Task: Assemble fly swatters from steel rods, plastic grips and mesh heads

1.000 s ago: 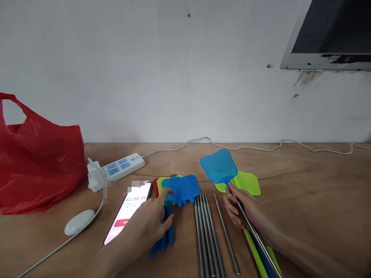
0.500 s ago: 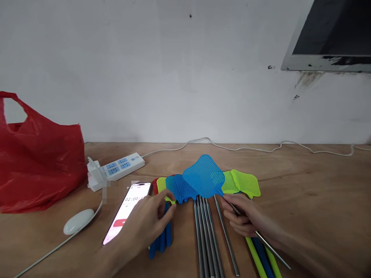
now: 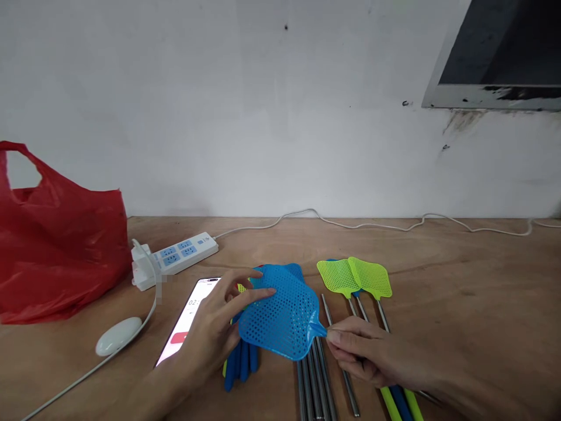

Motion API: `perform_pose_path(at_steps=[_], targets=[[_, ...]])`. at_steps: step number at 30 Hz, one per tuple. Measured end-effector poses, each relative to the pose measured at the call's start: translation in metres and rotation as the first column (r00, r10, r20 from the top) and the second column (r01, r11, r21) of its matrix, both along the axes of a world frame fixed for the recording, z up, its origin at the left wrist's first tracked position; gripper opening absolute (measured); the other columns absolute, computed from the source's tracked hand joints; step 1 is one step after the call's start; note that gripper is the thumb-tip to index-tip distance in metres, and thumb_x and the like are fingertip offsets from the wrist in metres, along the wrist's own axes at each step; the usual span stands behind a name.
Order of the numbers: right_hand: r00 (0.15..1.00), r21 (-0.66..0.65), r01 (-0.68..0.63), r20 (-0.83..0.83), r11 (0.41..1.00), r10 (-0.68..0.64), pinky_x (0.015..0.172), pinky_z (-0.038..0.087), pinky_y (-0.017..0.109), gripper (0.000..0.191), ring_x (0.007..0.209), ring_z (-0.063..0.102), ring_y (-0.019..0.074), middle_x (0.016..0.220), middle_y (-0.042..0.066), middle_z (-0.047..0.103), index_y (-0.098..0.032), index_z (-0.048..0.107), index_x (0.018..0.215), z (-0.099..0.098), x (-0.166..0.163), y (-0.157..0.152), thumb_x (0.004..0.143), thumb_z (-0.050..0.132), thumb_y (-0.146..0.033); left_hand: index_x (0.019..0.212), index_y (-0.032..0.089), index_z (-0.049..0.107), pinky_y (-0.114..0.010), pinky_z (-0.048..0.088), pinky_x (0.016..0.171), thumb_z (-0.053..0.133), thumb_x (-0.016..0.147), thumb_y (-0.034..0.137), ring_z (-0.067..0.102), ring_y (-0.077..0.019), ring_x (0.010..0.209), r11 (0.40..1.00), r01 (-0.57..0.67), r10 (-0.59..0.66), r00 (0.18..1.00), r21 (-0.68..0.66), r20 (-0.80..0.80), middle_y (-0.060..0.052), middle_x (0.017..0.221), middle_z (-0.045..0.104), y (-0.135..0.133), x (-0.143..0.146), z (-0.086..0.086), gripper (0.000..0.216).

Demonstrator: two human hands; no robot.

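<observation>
My right hand is closed around the neck and metal rod of a blue fly-swatter head, held flat just above the table. My left hand has its fingers spread, the tips touching the blue head's left edge. Under it lies a pile of loose swatter heads and blue handles. Several bare metal rods lie below the blue head. Two yellow-green swatters with rods and handles lie to the right.
A phone with a lit timer screen lies left of my left hand. A white power strip, a white mouse and a red plastic bag sit at the left. A white cable runs along the wall.
My right hand swung the blue swatter head from the right, above the yellow-green ones, leftward and down. My left hand lifted off the pile and now touches the blue head.
</observation>
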State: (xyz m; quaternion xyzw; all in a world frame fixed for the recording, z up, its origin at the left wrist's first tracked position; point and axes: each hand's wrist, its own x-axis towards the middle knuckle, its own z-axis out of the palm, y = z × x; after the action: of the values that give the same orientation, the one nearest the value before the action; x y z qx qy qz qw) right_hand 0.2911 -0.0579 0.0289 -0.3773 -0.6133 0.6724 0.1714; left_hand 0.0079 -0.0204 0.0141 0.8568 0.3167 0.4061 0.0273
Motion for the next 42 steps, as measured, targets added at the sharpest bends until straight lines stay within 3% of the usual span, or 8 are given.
perform_pose_path(at_steps=[5,8,11,16,19,22,31,42], targets=[[0.833,0.698,-0.204,0.492,0.686,-0.253,0.054,0.023,0.028,0.039,0.059,0.044,0.0152,0.064,0.0,0.049,-0.021,0.045,0.072,0.008,-0.002,-0.011,0.103,0.028,-0.037,0.087,0.021,0.06,-0.03,0.056,0.065,0.051,0.098,0.041,0.065,-0.0197,0.071,0.845,0.067,0.016,0.989,-0.53,0.149,-0.003,0.08,0.067,-0.007,0.016,0.015,0.024],[0.652,0.804,-0.446,0.593,0.394,-0.473,0.053,0.013,0.032,0.032,0.054,0.046,0.0182,0.064,0.004,0.059,-0.021,0.055,0.083,-0.002,-0.001,-0.01,0.101,0.029,-0.026,0.084,0.021,0.051,-0.019,0.036,0.03,0.048,0.094,0.06,0.045,-0.0107,0.032,0.497,0.167,0.136,0.954,-0.851,0.267,0.006,0.052,0.055,-0.008,0.026,0.018,0.04],[0.558,0.809,-0.525,0.562,0.264,-0.611,0.053,0.009,0.033,0.032,0.05,0.047,0.0203,0.058,0.006,0.059,-0.021,0.058,0.081,-0.011,0.002,-0.007,0.099,0.032,-0.026,0.091,0.021,0.053,-0.016,0.027,0.025,0.053,0.088,0.067,0.035,-0.0081,0.027,0.422,0.195,0.223,0.924,-0.885,0.31,0.009,0.044,0.049,-0.002,0.024,0.017,0.046],[0.739,0.854,-0.068,0.391,0.517,-0.549,0.051,0.022,0.028,0.043,0.056,0.051,0.0181,0.058,0.003,0.057,-0.021,0.06,0.076,-0.01,0.013,-0.001,0.101,0.032,-0.039,0.093,0.02,0.058,-0.014,0.025,0.03,0.06,0.085,0.066,0.034,-0.0067,0.036,0.497,0.181,0.301,0.881,-0.849,0.364,0.011,0.052,0.042,0.01,0.012,0.014,0.047],[0.885,0.491,0.334,0.13,0.805,-0.447,0.042,0.021,0.025,0.047,0.041,0.037,0.0089,0.067,0.001,0.063,-0.021,0.065,0.085,-0.005,0.013,0.001,0.099,0.034,-0.054,0.08,0.019,0.057,-0.016,0.024,0.031,0.06,0.082,0.069,0.035,-0.0071,0.037,0.4,0.202,0.228,0.923,-0.894,0.31,0.009,0.052,0.043,0.007,0.016,0.011,0.05],[0.913,0.117,0.407,-0.03,0.906,-0.406,0.037,0.01,0.025,0.044,0.034,0.022,0.0016,0.095,0.003,0.071,-0.023,0.069,0.103,-0.004,0.007,0.0,0.092,0.05,-0.06,0.077,0.019,0.057,-0.017,0.024,0.031,0.058,0.083,0.069,0.037,-0.0076,0.037,0.385,0.179,0.177,0.949,-0.905,0.262,0.007,0.053,0.046,0.002,0.025,0.007,0.051],[0.819,-0.04,0.548,-0.178,0.835,-0.546,0.042,0.008,0.027,0.051,0.036,0.015,0.0067,0.036,-0.012,0.024,-0.014,0.075,0.113,-0.012,0.0,0.009,0.084,0.064,-0.055,0.136,0.026,0.043,-0.02,0.043,0.033,0.062,0.081,0.065,0.055,-0.0105,0.042,0.467,0.192,0.242,0.911,-0.863,0.334,0.0,0.086,0.067,-0.004,0.024,0.013,0.071],[0.762,-0.034,0.618,-0.221,0.785,-0.609,0.037,0.014,0.022,0.038,0.035,0.025,0.0,0.1,0.006,0.073,-0.019,0.074,0.098,-0.015,-0.002,0.021,0.082,0.065,-0.052,0.108,0.015,0.068,-0.023,0.048,0.048,0.06,0.088,0.055,0.059,-0.0148,0.053,0.532,0.085,0.289,0.917,-0.842,0.275,0.001,0.061,0.065,0.013,0.016,0.007,0.045]])
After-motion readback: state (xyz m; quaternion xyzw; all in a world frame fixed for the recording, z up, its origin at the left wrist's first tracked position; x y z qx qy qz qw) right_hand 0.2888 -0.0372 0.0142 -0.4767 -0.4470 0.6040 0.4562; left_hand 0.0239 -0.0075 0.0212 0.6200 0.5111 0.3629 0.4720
